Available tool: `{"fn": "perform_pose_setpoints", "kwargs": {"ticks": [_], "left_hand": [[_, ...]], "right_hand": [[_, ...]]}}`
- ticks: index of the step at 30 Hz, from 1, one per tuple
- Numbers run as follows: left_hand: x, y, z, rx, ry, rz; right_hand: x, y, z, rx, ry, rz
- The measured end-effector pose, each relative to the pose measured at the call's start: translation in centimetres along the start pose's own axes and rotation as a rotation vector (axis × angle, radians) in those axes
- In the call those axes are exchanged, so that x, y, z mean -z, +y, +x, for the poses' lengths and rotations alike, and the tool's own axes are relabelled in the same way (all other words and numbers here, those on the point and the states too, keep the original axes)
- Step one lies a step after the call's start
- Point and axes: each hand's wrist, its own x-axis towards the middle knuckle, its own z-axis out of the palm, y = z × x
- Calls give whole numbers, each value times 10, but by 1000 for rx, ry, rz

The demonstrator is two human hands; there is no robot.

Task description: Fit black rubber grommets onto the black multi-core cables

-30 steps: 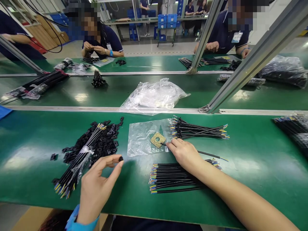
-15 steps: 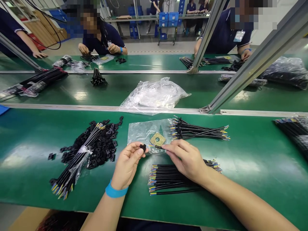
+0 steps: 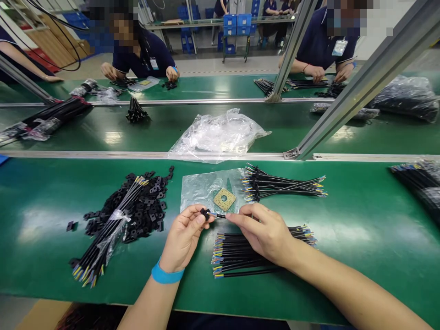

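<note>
Between thumb and fingers, my left hand (image 3: pixel 184 233) pinches a small black plastic part (image 3: pixel 205 213). My right hand (image 3: pixel 264 229) grips a short black cable (image 3: pixel 221 216) near its end, and its coloured wire tips meet the black part. Just beyond both hands a yellowish square sponge with a round hole (image 3: pixel 224 199) lies on a clear plastic bag (image 3: pixel 195 188). Below my right hand lies a row of black cables (image 3: pixel 244 252) with stripped, coloured ends. Behind that hand is a pile of cables with black parts on their ends (image 3: pixel 282 182).
On the left, a tied cable bundle (image 3: pixel 110 229) rests over a heap of black plastic parts (image 3: pixel 147 211). A crumpled clear bag (image 3: pixel 220 135) lies across the metal rail (image 3: pixel 85 155). A slanted metal post (image 3: pixel 357 87) rises at the right. Co-workers sit across the bench.
My right hand has brought the cable's wire tips left, up to the black part. Across the bench, the co-workers' hands have moved. The view has shifted slightly.
</note>
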Motion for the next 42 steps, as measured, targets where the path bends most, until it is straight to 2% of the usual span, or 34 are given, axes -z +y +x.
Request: {"fn": "perform_pose_setpoints", "kwargs": {"ticks": [9,15,20,25,27,36,42], "left_hand": [[2,-4,-2,-36,-65,186],[0,-7,-5,-135,-93,317],[1,-6,-9,-249,-103,418],[4,-3,-11,-503,-178,625],[5,-3,-11,-560,-212,683],[-2,-3,-12,-552,-284,701],[-1,-10,-15,-514,-193,618]], "right_hand": [[14,-1,3,83,-90,-102],[8,-4,0,94,-3,-69],[5,-7,1,28,-51,26],[4,-8,1,-110,-155,236],[4,-8,1,-155,-184,302],[3,-12,2,-303,-300,468],[5,-10,4,-316,-262,565]]}}
